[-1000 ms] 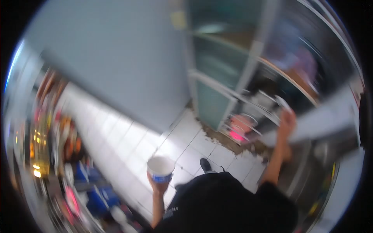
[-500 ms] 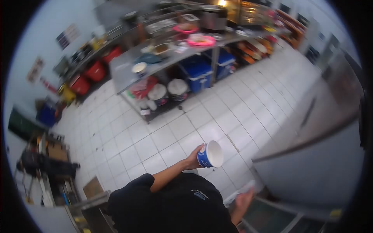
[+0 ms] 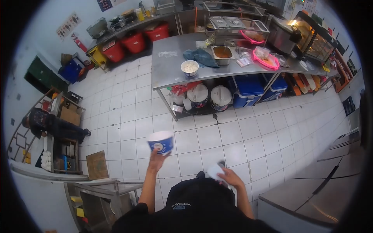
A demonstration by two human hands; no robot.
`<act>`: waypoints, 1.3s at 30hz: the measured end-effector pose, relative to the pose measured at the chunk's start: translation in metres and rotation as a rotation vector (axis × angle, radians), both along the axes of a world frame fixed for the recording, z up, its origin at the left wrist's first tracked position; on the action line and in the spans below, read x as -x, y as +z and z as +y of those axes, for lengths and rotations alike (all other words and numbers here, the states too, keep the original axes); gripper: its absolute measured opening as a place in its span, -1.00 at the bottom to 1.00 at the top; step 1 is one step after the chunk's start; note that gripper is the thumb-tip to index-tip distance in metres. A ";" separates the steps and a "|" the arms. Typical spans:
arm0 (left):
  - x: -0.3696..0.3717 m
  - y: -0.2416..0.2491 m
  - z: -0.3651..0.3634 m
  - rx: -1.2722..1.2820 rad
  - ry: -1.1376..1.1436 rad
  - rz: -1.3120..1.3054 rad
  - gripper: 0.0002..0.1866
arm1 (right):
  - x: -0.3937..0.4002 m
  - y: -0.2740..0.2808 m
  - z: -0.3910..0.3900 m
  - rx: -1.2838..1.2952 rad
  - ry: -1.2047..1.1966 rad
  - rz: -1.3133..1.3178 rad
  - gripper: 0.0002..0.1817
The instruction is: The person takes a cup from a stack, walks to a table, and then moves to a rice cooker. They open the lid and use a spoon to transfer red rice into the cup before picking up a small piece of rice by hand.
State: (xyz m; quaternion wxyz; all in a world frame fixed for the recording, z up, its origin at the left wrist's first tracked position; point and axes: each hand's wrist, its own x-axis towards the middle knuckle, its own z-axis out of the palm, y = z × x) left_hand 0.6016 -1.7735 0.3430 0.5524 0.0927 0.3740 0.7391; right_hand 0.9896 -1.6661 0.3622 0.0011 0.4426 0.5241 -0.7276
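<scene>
A blue and white paper tub (image 3: 161,143) is in my left hand (image 3: 157,160), held up over the tiled floor with its white rim upward. My right hand (image 3: 231,178) grips a pale, flat, translucent item (image 3: 216,171) in front of my dark shirt; it looks like a lid, though blur hides its detail. Farther forward, a similar tub filled with white pieces (image 3: 190,68) stands near the front left edge of the steel table (image 3: 167,72). Beside it on the table lie a blue-green cloth (image 3: 200,57) and a metal pan of brown sauce (image 3: 223,53).
White buckets (image 3: 221,97) and blue coolers (image 3: 248,90) sit under the table. Red bins (image 3: 134,42) stand at the back left. Another person (image 3: 50,123) is at the far left. A steel appliance (image 3: 311,186) flanks the right, and a metal frame (image 3: 105,188) the lower left.
The view has swung toward the table and levelled. My left hand has moved leftward with the tub, which is now more upright. The item in my right hand shows more clearly.
</scene>
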 end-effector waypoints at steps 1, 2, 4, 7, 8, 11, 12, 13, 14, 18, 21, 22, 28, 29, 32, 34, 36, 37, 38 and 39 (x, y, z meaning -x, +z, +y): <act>0.013 -0.001 0.011 -0.052 0.066 0.066 -0.13 | 0.005 -0.007 0.028 -0.068 0.020 -0.056 -0.60; 0.026 -0.002 0.028 -0.094 0.132 0.185 -0.11 | 0.012 -0.018 0.056 -0.129 0.038 -0.114 -0.60; 0.046 0.001 0.070 -0.015 0.257 0.483 -0.01 | 0.019 -0.082 0.110 -0.434 0.046 -0.005 -0.54; 0.094 -0.037 0.143 0.051 0.392 0.690 -0.52 | 0.060 -0.116 0.203 -0.439 0.239 -0.165 -0.49; 0.095 -0.021 0.190 0.057 0.504 0.729 -0.68 | 0.074 -0.150 0.242 -0.522 0.230 -0.159 -0.50; 0.138 -0.021 0.308 -0.092 0.816 0.641 -0.84 | 0.127 -0.253 0.326 -0.708 0.507 -0.453 -0.58; 0.169 -0.044 0.343 -0.037 0.873 0.917 -0.83 | 0.152 -0.272 0.362 -0.743 0.610 -0.521 -0.62; 0.203 -0.071 0.360 0.049 0.918 1.189 -0.82 | 0.170 -0.291 0.388 -0.761 0.734 -0.590 -0.66; 0.240 -0.086 0.376 0.106 0.769 1.181 -0.19 | 0.195 -0.292 0.414 -0.788 0.761 -0.514 -0.74; 0.280 -0.093 0.461 -0.051 0.760 1.164 -0.21 | 0.291 -0.416 0.519 -0.911 0.678 -0.370 -0.66; 0.285 -0.118 0.484 -0.139 0.741 1.156 -0.23 | 0.362 -0.536 0.600 -1.267 0.497 -0.107 -0.53; 0.280 -0.121 0.489 -0.114 0.671 1.129 -0.24 | 0.380 -0.560 0.618 -1.201 0.341 -0.083 -0.51; 0.307 -0.127 0.479 -0.050 0.524 1.743 -0.37 | 0.448 -0.582 0.626 -0.684 -0.178 0.049 -0.40; 0.311 -0.127 0.477 -0.043 0.504 1.783 -0.37 | 0.454 -0.583 0.631 -0.717 -0.193 0.063 -0.39; 0.315 -0.129 0.480 0.057 0.457 1.811 -0.39 | 0.467 -0.597 0.646 -0.789 -0.239 0.060 -0.38; 0.324 -0.127 0.484 0.143 0.433 1.795 -0.39 | 0.470 -0.576 0.670 -0.816 -0.200 0.026 -0.39; 0.333 -0.126 0.486 0.221 0.404 1.792 -0.40 | 0.464 -0.520 0.692 -0.776 -0.011 0.013 -0.40; 0.339 -0.128 0.485 0.253 0.389 1.793 -0.41 | 0.467 -0.522 0.715 -0.709 -0.051 0.181 -0.43; 0.347 -0.126 0.486 0.285 0.377 1.802 -0.41 | 0.468 -0.527 0.733 -0.640 -0.095 0.350 -0.47; 0.347 -0.127 0.487 0.303 0.379 1.800 -0.41 | 0.471 -0.512 0.739 -0.615 -0.073 0.454 -0.49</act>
